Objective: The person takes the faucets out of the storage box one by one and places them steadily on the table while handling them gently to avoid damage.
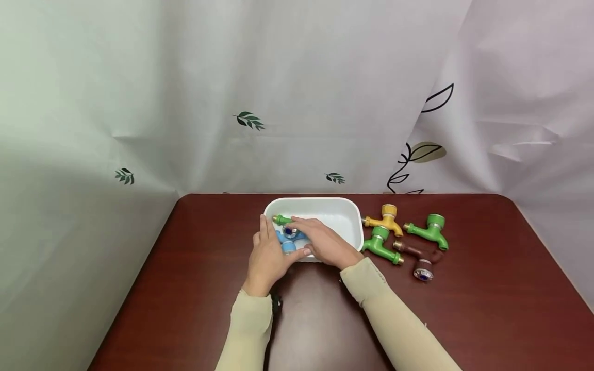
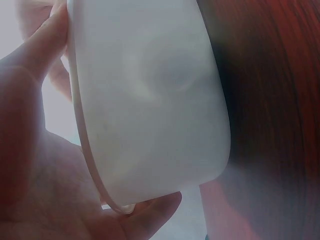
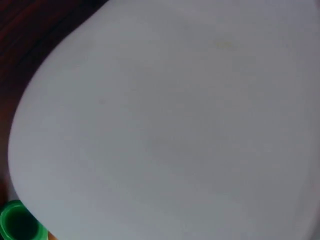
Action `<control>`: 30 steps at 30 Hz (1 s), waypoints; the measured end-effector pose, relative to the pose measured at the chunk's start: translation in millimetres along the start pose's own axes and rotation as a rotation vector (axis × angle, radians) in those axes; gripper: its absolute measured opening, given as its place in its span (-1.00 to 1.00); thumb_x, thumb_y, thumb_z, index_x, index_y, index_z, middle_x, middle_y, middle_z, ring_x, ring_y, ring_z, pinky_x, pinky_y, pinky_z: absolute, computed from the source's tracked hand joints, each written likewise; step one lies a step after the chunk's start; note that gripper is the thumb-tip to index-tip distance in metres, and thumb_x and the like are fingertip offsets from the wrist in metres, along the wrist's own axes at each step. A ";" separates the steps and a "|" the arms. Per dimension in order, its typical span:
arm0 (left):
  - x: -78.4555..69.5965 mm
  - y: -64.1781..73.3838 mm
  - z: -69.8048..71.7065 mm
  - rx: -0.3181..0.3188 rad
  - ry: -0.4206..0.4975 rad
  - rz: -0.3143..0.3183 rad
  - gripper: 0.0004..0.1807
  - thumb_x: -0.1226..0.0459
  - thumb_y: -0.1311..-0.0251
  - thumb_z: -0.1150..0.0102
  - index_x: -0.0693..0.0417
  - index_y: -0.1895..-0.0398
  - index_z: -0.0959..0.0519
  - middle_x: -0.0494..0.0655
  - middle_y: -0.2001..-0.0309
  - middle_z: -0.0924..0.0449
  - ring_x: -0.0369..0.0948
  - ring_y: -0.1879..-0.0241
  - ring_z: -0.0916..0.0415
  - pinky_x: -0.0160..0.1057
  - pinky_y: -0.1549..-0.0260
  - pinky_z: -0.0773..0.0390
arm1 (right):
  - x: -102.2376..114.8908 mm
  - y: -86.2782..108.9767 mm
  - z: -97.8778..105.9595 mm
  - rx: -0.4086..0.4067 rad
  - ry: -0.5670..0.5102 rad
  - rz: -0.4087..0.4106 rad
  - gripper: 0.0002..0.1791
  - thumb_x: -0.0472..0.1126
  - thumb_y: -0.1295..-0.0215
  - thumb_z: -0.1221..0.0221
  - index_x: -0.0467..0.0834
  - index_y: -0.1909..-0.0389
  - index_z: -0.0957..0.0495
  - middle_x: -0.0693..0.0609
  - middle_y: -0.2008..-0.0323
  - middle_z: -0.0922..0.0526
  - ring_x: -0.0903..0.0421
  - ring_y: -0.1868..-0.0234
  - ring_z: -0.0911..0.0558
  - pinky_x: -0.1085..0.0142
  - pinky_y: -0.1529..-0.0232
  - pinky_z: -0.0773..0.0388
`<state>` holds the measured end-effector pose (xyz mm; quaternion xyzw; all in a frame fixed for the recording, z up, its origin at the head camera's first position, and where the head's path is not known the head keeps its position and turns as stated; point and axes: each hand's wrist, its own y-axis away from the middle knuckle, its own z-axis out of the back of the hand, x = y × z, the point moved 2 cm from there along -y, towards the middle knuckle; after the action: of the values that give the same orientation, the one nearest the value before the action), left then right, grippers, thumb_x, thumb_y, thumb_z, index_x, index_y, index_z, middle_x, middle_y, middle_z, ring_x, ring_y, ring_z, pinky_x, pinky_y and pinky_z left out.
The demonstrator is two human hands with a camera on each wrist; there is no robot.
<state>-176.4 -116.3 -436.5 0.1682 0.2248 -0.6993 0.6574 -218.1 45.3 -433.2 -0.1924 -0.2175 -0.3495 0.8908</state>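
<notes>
A white tray (image 1: 341, 203) stands near the table's back edge. My left hand (image 1: 268, 260) holds its front-left corner, fingers along the left rim and thumb by the front rim. In the left wrist view, one fingertip (image 2: 170, 200) lies against the outer wall. My right hand (image 1: 325, 241) reaches over the front rim and grips a blue faucet (image 1: 299, 236) with a blue-centred knob inside the tray's left end; part of its grip is hidden. Beside it lie a green faucet (image 1: 280, 220), partly covered by the hand, and another blue faucet's cap (image 1: 289, 247).
Right of the tray lie a yellow faucet (image 1: 387, 219), two green faucets, one near the tray (image 1: 381, 245) and one farther right (image 1: 431, 232), and a brown faucet (image 1: 419, 255). A patterned white curtain (image 1: 297, 154) hangs behind the dark red table (image 1: 487, 288).
</notes>
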 end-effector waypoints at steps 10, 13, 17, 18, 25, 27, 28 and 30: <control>1.9 -4.0 7.1 0.013 0.020 0.031 0.39 -0.33 0.01 -0.37 0.45 -0.55 0.11 0.27 -0.60 0.33 0.31 -0.38 -0.10 0.20 0.00 -0.54 | 3.3 -12.9 6.1 0.054 0.059 0.089 -0.36 -0.25 -0.29 -0.35 -0.16 -0.39 -0.45 -0.22 -0.43 -0.33 -0.13 -0.42 -0.33 0.05 -0.36 -0.29; 2.5 -3.3 3.8 0.035 0.024 0.037 0.40 -0.33 0.01 -0.37 0.43 -0.55 0.12 0.26 -0.60 0.34 0.29 -0.39 -0.09 0.18 -0.02 -0.53 | 2.0 -11.2 4.7 0.068 0.051 0.048 -0.34 -0.22 -0.28 -0.36 -0.12 -0.41 -0.44 -0.20 -0.42 -0.32 -0.13 -0.41 -0.33 0.06 -0.35 -0.31; 1.2 -1.8 1.2 0.045 0.027 0.037 0.40 -0.33 0.02 -0.38 0.43 -0.55 0.12 0.26 -0.60 0.33 0.28 -0.39 -0.09 0.18 -0.02 -0.53 | -0.3 -8.4 2.5 0.061 0.047 -0.011 -0.36 -0.31 -0.29 -0.35 -0.06 -0.40 -0.45 -0.17 -0.39 -0.33 -0.13 -0.37 -0.35 0.08 -0.31 -0.35; 0.6 -1.4 1.4 0.041 0.029 0.037 0.41 -0.33 0.03 -0.39 0.43 -0.55 0.12 0.26 -0.60 0.31 0.28 -0.39 -0.10 0.18 0.00 -0.54 | -0.6 -8.2 2.3 0.053 0.051 -0.025 -0.36 -0.36 -0.28 -0.33 -0.05 -0.39 -0.47 -0.15 -0.38 -0.34 -0.13 -0.33 -0.37 0.09 -0.28 -0.38; -1.2 1.2 1.3 0.032 0.016 0.048 0.41 -0.31 0.04 -0.42 0.46 -0.54 0.11 0.28 -0.59 0.27 0.27 -0.36 -0.13 0.14 0.05 -0.57 | -0.4 -5.8 0.8 -0.030 0.082 -0.080 -0.35 -0.56 -0.21 -0.18 -0.03 -0.30 -0.57 -0.09 -0.16 -0.45 -0.08 -0.02 -0.47 0.16 -0.01 -0.48; -1.5 1.1 1.6 0.031 0.014 0.052 0.41 -0.31 0.04 -0.42 0.44 -0.55 0.11 0.27 -0.60 0.28 0.26 -0.37 -0.13 0.14 0.03 -0.56 | -0.5 -5.8 0.7 -0.066 0.086 -0.077 -0.42 -0.55 -0.23 -0.18 -0.04 -0.24 -0.62 -0.07 -0.08 -0.47 -0.07 0.04 -0.47 0.14 0.01 -0.48; -1.4 1.2 1.4 0.031 0.015 0.055 0.41 -0.31 0.05 -0.42 0.44 -0.55 0.11 0.26 -0.60 0.28 0.26 -0.37 -0.13 0.13 0.03 -0.56 | -0.5 -5.2 0.1 -0.085 0.084 -0.078 -0.45 -0.54 -0.24 -0.18 -0.05 -0.20 -0.64 -0.07 -0.05 -0.48 -0.06 0.06 -0.47 0.14 0.01 -0.48; -1.4 1.5 0.7 0.032 0.020 0.061 0.42 -0.32 0.05 -0.42 0.42 -0.55 0.12 0.24 -0.60 0.29 0.25 -0.38 -0.13 0.14 0.03 -0.56 | -0.7 -3.7 -1.0 -0.122 0.077 -0.087 -0.51 -0.53 -0.24 -0.21 -0.06 -0.13 -0.68 -0.06 -0.02 -0.49 -0.06 0.07 -0.48 0.11 0.01 -0.48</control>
<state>-174.7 -115.5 -435.3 0.1925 0.2150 -0.6808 0.6732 -220.9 42.6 -433.7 -0.2232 -0.1696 -0.4074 0.8692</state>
